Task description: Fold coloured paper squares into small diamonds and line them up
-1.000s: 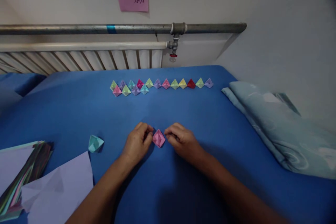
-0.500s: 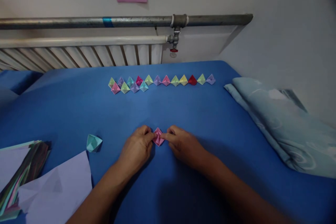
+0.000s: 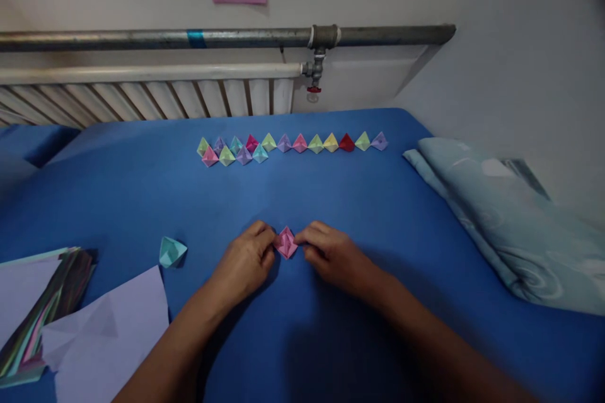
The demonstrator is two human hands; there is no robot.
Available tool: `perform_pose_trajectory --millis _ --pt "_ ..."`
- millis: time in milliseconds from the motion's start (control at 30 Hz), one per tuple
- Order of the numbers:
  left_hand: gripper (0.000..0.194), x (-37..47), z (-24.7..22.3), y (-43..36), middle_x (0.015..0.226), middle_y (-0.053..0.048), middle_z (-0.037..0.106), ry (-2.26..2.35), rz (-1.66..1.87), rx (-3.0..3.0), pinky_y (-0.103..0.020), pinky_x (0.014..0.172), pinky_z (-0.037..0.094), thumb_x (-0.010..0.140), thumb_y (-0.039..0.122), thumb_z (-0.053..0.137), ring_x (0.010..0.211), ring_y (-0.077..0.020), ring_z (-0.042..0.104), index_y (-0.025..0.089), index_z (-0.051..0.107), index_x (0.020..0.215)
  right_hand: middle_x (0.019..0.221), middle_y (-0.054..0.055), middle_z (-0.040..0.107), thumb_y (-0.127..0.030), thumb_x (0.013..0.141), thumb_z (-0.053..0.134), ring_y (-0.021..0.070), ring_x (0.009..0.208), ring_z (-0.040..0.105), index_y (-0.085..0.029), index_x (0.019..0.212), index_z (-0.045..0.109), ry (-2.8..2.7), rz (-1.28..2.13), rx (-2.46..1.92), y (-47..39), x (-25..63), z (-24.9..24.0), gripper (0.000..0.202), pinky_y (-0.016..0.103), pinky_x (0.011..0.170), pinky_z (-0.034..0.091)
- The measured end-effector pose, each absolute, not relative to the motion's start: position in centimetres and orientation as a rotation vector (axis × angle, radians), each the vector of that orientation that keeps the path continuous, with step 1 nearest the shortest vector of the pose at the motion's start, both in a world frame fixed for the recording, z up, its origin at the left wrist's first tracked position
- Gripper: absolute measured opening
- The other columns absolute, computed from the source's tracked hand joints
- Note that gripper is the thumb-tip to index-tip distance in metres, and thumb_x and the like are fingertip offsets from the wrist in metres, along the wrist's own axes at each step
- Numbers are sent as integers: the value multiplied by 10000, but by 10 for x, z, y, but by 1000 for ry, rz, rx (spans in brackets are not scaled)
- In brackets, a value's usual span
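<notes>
A small pink paper boat (image 3: 286,243), diamond-shaped from above with a raised fold in its middle, sits on the blue surface between my hands. My left hand (image 3: 246,258) has its fingers closed at the boat's left corner. From the other side, my right hand (image 3: 333,257) holds the right corner at its fingertips, the remaining fingers curled. A turquoise folded paper piece (image 3: 172,252) lies apart, left of my left hand. Beyond both hands, small folded paper boats (image 3: 299,143) in several colours stand in a row, with a shorter second row at its left end.
At the lower left lie a creased lilac paper sheet (image 3: 118,321) and a stack of coloured paper (image 3: 28,283). A folded pale-green cloth (image 3: 501,220) rests on the right. Behind the blue surface (image 3: 331,195) are a radiator (image 3: 189,97) and a metal pipe (image 3: 255,38).
My fingertips have drawn outward from the pink boat's middle to its side corners, so more of its inside shows. The view has shifted slightly.
</notes>
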State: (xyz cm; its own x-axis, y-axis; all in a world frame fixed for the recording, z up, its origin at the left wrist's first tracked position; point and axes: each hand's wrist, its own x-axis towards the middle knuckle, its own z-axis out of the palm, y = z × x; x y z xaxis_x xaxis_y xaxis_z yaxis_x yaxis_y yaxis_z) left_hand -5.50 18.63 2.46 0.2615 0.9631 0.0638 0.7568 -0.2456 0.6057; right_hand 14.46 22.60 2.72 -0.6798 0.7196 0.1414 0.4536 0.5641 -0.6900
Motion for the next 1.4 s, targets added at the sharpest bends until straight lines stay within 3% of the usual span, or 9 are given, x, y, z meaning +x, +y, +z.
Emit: perform_pose_trajectory --millis 233,500,767,1033,1400 --pt "181 -56 26 188 834 -7 547 1558 665 2001 -264 675 444 782 80 457 700 -125 537 198 589 818 756 -1 554 -113 829 530 118 695 514 -184 811 616 -2472 846 -982 216 136 30 113 230 640 388" --pt "177 -58 24 190 824 -13 554 1626 707 1994 -270 692 446 785 62 471 725 -134 554 181 599 814 800 6 584 -159 859 537 120 719 543 -201 894 604 -2477 784 -1020 215 132 25 86 231 678 420" --pt "215 -58 19 193 814 -13 581 1754 780 1938 -277 729 451 775 48 447 757 -140 575 184 610 811 750 12 581 -107 852 487 116 696 544 -193 781 598 -2341 687 -881 217 129 11 157 221 659 418" --pt "211 -54 14 194 841 -25 590 1782 825 1824 -295 758 456 816 75 420 781 -148 582 184 601 828 738 2 593 -142 828 506 131 668 551 -214 803 627 -2089 536 -980 293 114 -2 143 241 650 428" --pt "243 -51 17 195 889 -40 573 1824 624 1732 -318 751 448 826 65 385 798 -169 576 171 596 882 762 13 601 -148 811 488 159 713 562 -222 808 653 -2169 394 -1050 400 72 -12 181 262 696 422"
